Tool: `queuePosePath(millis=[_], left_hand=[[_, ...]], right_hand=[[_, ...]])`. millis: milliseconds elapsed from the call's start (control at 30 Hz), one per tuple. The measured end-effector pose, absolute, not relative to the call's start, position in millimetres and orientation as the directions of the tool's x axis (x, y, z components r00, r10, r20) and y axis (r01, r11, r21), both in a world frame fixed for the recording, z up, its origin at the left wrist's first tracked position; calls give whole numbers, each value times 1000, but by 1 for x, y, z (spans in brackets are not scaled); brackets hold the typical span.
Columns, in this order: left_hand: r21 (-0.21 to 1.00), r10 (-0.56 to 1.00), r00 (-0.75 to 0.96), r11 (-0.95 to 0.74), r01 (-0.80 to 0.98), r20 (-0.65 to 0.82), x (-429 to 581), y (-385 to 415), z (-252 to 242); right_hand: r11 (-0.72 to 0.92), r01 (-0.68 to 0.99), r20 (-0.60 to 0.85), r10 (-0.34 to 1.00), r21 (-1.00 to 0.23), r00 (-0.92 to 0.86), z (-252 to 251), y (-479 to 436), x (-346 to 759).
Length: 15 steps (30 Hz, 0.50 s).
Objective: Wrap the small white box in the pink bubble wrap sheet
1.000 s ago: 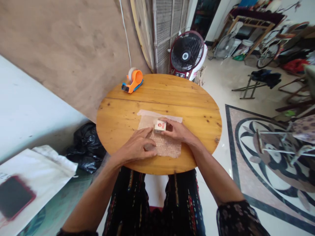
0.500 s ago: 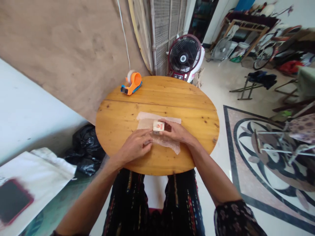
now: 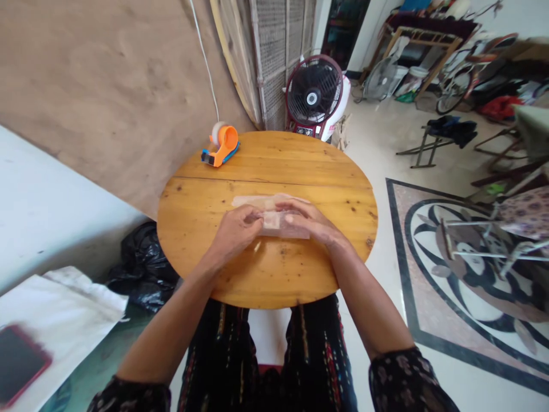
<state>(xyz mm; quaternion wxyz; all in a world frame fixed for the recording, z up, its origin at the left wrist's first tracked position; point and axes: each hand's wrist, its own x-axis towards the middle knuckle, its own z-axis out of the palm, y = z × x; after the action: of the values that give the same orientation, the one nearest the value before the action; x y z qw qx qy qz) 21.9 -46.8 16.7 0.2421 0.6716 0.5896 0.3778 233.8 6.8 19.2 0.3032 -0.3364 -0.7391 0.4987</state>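
Observation:
A small box lies on the round wooden table, showing hazily through a layer of clear bubble wrap folded over it. My left hand is closed, its thumb and fingertips pinching the wrap at the left side of the box. From the right, my right hand holds the wrapped box, thumb on the near part and fingers across the far side. Part of the wrap spreads flat beyond the box. The box's printed face is blurred under the plastic.
An orange tape dispenser stands at the back left of the wooden table. Behind the table is a fan. A black plastic bag and a phone on white cloth are at the left.
The near part of the bubble wrap has been folded up over the box, which showed bare before. My left hand has moved up to the wrap's edge; my right hand has shifted over the wrap.

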Motion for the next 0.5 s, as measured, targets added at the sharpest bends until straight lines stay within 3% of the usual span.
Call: queuePosePath(millis=[133, 400, 500], left_hand=[[748, 966, 35, -221, 625, 257, 21, -40, 12], [763, 959, 56, -256, 594, 278, 20, -33, 4], [809, 980, 48, -186, 557, 192, 19, -31, 6]], right_hand=[[300, 292, 119, 854, -908, -507, 11, 9, 229], [251, 254, 124, 895, -934, -429, -10, 15, 221], [209, 252, 96, 913, -945, -397, -10, 14, 220]])
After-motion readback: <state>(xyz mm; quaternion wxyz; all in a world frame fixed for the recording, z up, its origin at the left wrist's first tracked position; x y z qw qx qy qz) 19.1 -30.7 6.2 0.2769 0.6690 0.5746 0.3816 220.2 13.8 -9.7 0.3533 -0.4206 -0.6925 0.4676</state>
